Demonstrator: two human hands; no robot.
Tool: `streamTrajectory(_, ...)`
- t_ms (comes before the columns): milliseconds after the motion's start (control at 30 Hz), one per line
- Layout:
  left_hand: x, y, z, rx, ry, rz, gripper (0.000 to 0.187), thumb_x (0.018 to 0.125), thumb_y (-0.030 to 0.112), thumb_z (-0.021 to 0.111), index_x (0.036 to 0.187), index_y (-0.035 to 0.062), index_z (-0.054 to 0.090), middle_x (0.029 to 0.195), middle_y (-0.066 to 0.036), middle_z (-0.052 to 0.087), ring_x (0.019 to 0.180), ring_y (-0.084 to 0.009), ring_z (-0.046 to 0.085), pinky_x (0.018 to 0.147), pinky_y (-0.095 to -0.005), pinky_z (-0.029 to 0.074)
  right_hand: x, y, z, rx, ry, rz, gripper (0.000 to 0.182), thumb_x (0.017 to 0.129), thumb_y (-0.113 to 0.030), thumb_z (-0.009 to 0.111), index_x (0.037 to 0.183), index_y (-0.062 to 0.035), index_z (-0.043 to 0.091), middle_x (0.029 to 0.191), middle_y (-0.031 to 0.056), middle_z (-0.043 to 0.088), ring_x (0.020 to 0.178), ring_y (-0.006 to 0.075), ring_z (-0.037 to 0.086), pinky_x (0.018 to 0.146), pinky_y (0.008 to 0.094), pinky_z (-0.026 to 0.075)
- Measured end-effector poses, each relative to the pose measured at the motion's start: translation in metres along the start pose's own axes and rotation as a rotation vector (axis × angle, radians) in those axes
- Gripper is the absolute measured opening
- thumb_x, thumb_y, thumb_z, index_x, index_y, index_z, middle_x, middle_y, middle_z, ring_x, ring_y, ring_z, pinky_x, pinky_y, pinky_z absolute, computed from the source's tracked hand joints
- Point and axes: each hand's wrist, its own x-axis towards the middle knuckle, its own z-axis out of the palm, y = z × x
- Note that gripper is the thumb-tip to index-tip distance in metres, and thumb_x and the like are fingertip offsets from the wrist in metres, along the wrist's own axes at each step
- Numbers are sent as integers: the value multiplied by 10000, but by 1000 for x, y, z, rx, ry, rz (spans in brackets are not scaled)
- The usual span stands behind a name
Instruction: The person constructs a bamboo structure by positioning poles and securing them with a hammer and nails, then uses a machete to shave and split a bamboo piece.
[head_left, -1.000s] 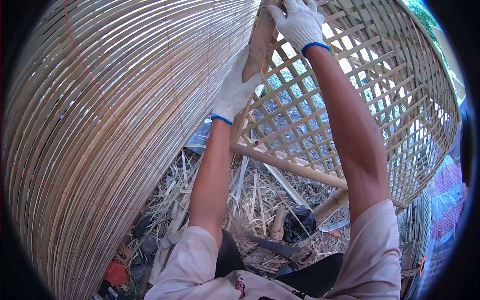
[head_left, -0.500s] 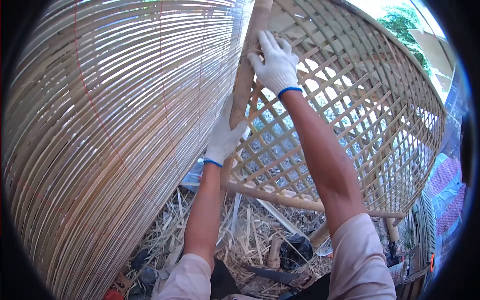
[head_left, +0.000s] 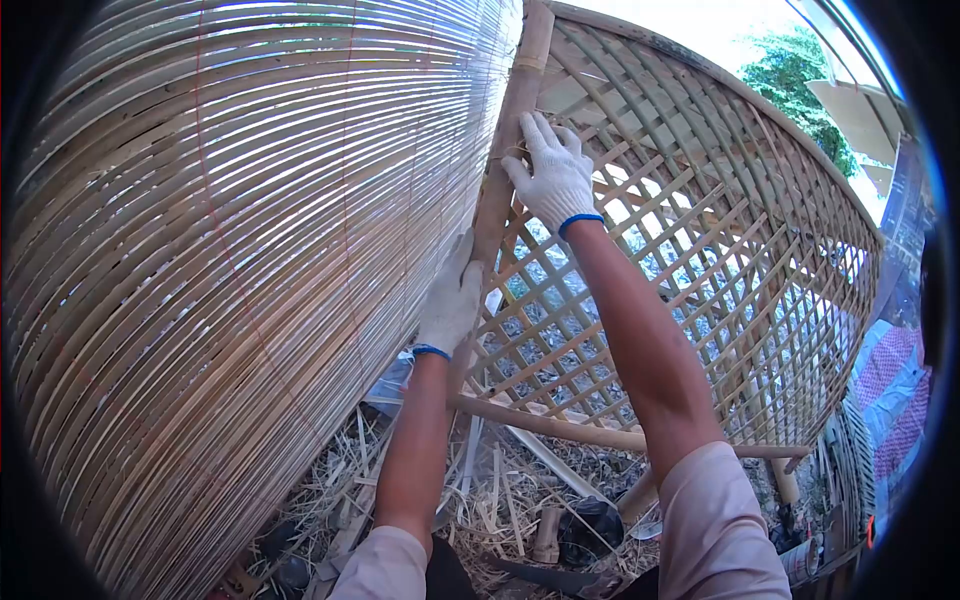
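An upright bamboo pole (head_left: 522, 90) runs between a screen of thin bamboo slats (head_left: 230, 250), threaded with red string, and a woven bamboo lattice (head_left: 700, 270). My left hand (head_left: 448, 308), in a white knit glove with a blue cuff, wraps around the lower pole, its thumb on the lattice side and its fingers on the screen side, partly hidden. Higher up, my right hand (head_left: 556, 182), gloved the same way, lies with outstretched fingers over the lattice edge beside the pole, its thumb reaching the pole.
A bamboo crossbar (head_left: 570, 428) runs along the lattice's bottom. Below are bamboo shavings (head_left: 480, 490), a long curved blade (head_left: 545, 574) and a black plastic bag (head_left: 588, 530). Blue and pink fabric (head_left: 892, 390) hangs at the right.
The view has tilted upward, so the pole's top now shows and both hands sit lower in the picture. Against the pole, the hands look nearly unmoved.
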Motion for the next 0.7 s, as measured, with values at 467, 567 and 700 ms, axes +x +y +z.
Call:
streamTrajectory(467,5,-35,-14,-356,-103,42,540,1036,123,547,1544,-34,457,1598,-193,490,1463,-278,488,1211,-339,360,5,7,2,-58,-30,-31,736,934,-463,680,1558,-151,445,1617,81,471,1458,437,413,1118,556,413)
streamTrajectory(567,5,-40,-17,-449,-138,-24,538,1036,144,587,1531,-37,476,1588,-186,503,1446,-255,505,1190,-335,389,6,9,2,-45,-28,-43,728,932,-467,676,1557,-169,448,1617,77,472,1462,431,409,1118,557,412)
streamTrajectory(700,3,-44,-8,-494,-25,-83,555,1033,203,632,1516,-36,501,1514,-176,579,1377,-233,560,1145,-331,425,7,18,14,-80,32,-86,725,930,-494,665,1556,-187,464,1614,57,475,1449,413,432,1134,546,413)
